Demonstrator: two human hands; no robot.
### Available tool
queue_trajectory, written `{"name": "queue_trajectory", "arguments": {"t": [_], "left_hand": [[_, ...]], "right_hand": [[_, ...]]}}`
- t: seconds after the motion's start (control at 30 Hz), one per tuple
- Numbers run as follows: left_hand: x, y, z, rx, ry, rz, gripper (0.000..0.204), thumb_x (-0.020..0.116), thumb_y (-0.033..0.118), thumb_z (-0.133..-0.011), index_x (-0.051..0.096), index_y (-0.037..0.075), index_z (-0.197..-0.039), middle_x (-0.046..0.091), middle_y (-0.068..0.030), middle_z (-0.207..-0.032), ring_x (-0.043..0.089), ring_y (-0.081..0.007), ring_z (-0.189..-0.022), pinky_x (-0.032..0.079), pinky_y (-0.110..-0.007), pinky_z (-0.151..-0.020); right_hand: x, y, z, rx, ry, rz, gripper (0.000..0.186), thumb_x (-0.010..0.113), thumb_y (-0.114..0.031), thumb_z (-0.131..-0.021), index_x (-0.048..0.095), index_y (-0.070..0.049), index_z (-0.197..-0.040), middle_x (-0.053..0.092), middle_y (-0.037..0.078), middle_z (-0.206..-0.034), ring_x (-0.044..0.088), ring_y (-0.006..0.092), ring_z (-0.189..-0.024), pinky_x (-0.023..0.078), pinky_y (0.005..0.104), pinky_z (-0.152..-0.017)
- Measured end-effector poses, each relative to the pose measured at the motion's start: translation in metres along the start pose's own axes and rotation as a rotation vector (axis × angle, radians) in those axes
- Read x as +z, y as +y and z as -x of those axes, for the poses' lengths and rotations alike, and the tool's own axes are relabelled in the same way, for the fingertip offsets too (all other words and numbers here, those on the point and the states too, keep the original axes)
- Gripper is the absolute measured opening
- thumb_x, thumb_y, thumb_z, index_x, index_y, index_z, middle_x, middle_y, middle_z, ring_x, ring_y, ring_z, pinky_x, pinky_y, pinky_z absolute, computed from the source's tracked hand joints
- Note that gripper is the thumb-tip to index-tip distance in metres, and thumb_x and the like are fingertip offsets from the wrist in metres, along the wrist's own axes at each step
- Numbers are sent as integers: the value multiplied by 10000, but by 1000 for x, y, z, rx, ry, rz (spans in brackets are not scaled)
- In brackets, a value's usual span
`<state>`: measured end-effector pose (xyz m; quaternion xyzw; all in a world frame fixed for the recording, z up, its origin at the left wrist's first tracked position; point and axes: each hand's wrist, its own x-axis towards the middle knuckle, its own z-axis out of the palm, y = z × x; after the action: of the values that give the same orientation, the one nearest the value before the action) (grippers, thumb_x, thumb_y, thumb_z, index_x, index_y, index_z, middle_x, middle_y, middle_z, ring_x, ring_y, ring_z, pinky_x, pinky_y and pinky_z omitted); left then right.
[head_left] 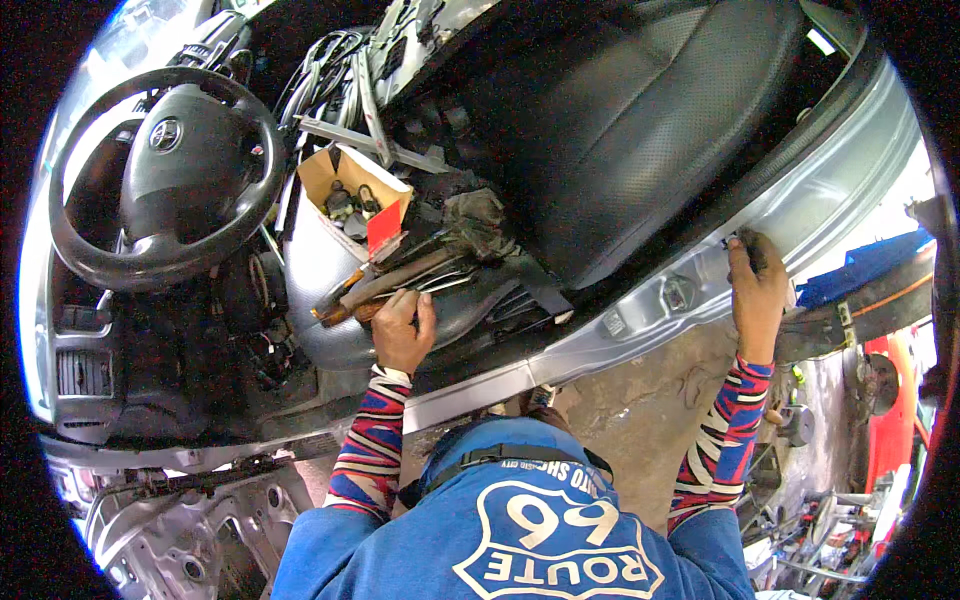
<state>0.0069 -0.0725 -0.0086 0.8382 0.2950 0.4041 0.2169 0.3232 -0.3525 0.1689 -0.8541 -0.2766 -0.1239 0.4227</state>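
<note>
My left hand [403,332] is closed at the near side of a pile of hand tools [410,280] on the grey-and-black car seat [322,285]. Its fingers are curled beside the tool handles and shafts, and what they grip is hidden. An open cardboard box [322,178] with small dark parts in it stands on the same seat, just beyond the tools. Out to the right, my right hand [758,280] rests against the silver door pillar [700,265]. Its fingers are bent round a small dark thing that I cannot make out.
A steering wheel [165,180] is at the left. Black seat upholstery [610,130] fills the top middle. Bundled wires and metal strips [345,85] lie behind the box. The silver door sill [470,395] runs between me and the seat. A bare door panel [210,530] stands at lower left.
</note>
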Motion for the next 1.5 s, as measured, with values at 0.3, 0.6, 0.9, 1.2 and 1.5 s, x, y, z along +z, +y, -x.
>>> {"name": "queue_trajectory", "arguments": {"t": [0.3,0.6,0.9,1.2,1.5], "left_hand": [[8,-3,-3,31,-13,-27,299,557,119,-961,502,-22,-703,494,-204,-661,505,-398,-588,369,-482,-555],[4,3,-4,2,-66,-58,284,533,110,-975,514,-24,-726,509,-203,-682,520,-391,-614,375,-465,-572],[6,-4,-2,37,-6,-53,271,595,149,-939,551,10,-711,537,-191,-678,552,-390,-613,417,-484,-568],[-4,3,-4,19,12,2,266,613,152,-932,552,15,-712,540,-176,-677,575,-382,-622,444,-471,-580],[-6,6,-5,-11,-44,-18,276,602,155,-939,557,3,-712,536,-185,-679,566,-378,-613,441,-459,-576]], "right_hand": [[2,11,6,32,-20,-71,238,651,-217,-922,685,3,-1007,697,218,-890,680,333,-801,514,395,-739],[5,-10,8,-75,101,46,249,723,-259,-881,699,-12,-906,665,185,-730,649,349,-649,493,416,-609],[-9,-9,3,-225,25,414,315,603,-321,-963,699,-24,-1007,693,220,-852,666,416,-760,517,457,-668],[-5,-6,5,-275,160,260,256,643,-224,-946,713,-21,-1084,738,155,-997,706,309,-904,535,378,-813],[5,10,5,-241,148,205,248,627,-203,-962,676,-19,-1120,727,161,-1054,694,313,-978,525,392,-883]]}}
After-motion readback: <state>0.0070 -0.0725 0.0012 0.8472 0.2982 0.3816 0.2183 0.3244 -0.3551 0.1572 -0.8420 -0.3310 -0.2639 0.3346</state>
